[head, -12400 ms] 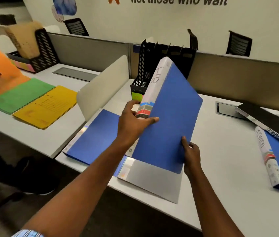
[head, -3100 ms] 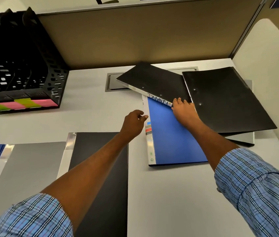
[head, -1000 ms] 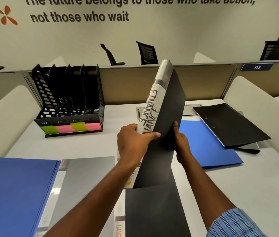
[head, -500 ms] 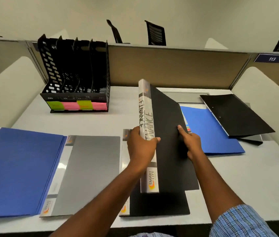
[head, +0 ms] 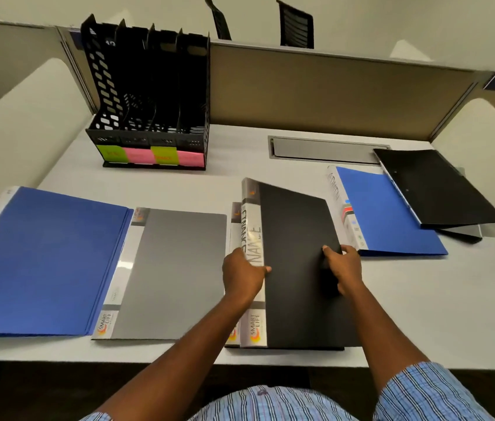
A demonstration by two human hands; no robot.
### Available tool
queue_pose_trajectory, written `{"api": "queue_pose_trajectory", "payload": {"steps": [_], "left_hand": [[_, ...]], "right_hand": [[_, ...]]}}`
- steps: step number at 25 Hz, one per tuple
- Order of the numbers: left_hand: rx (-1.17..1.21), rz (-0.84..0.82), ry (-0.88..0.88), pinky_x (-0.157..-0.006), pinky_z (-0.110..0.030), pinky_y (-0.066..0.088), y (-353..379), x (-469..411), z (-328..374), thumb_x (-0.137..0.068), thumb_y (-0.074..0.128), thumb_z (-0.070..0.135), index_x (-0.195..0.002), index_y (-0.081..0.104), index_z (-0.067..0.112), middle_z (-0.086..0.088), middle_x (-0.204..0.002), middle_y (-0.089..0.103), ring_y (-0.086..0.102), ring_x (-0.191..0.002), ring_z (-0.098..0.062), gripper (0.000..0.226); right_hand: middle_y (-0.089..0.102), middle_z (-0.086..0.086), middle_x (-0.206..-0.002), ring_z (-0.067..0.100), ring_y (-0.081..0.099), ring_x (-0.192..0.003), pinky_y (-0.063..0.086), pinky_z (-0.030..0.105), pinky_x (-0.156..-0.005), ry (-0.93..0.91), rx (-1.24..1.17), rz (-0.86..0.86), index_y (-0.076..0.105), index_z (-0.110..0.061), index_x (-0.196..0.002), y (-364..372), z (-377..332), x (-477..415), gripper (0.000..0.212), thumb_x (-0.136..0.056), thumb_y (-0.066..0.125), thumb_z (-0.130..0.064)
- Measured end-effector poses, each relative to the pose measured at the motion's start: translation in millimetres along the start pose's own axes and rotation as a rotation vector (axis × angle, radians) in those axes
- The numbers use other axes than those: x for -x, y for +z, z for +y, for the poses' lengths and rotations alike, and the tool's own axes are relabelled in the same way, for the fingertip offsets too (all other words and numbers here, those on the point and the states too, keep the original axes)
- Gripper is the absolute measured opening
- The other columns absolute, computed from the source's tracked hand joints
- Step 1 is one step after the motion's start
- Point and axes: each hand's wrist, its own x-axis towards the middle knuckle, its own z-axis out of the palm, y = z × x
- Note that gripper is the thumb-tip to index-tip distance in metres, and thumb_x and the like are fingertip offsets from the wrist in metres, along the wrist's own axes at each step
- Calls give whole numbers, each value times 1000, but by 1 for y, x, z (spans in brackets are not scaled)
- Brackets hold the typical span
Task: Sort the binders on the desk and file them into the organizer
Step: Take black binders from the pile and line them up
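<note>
Fingers curled round its white spine, the left hand (head: 244, 278) and the right hand (head: 343, 268), pinching the free edge, hold the black FINANCE binder (head: 294, 238) at lower centre, likely to square it on a second binder (head: 235, 214) on the tabletop (head: 428, 305).
</note>
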Motion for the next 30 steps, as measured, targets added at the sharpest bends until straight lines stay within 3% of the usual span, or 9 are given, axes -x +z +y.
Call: {"api": "queue_pose_trajectory", "payload": {"steps": [5, 12, 16, 22, 30], "left_hand": [[-141, -44, -32, -79, -29, 54, 2, -11, -30, -73, 79, 27, -121, 54, 6, -12, -121, 61, 64, -101, -28, 58], [-184, -23, -44, -84, -32, 54, 2, -22, -30, -74, 78, 27, -125, 49, 6, -13, -124, 56, 61, -104, -30, 62], [-445, 21, -26, -90, -32, 46, 1, -28, -26, -76, 76, 33, -128, 44, 9, -13, -125, 53, 51, -112, -27, 65], [-361, -3, -49, -88, -33, 47, 5, -31, -17, -79, 73, 21, -129, 41, 6, -16, -127, 47, 52, -110, -30, 61], [-431, 87, 0, -96, -39, 48, 16, -27, -11, -82, 70, 19, -131, 40, 8, -15, -130, 46, 50, -115, -30, 59]], "right_hand": [[41, 12, -148, 32, 42, -133, 37, 40, -107, -16, 141, -2, 37, -10, -144, 10, 21, 6, 61, -91, 64, -26], [42, 17, -144, 35, 42, -132, 36, 45, -109, -76, 314, 10, 35, -7, -143, 22, 29, 9, 61, -92, 61, -30], [45, 22, -136, 38, 44, -126, 36, 43, -106, -144, 478, 21, 40, -5, -138, 27, 22, 10, 57, -93, 56, -36], [44, 17, -130, 31, 46, -120, 42, 40, -100, -223, 613, 36, 45, -10, -132, 38, 25, 17, 51, -94, 51, -44], [37, 16, -145, 31, 34, -135, 31, 41, -111, -378, 683, 45, 47, -8, -136, 33, 38, 28, 54, -97, 45, -45]]}}
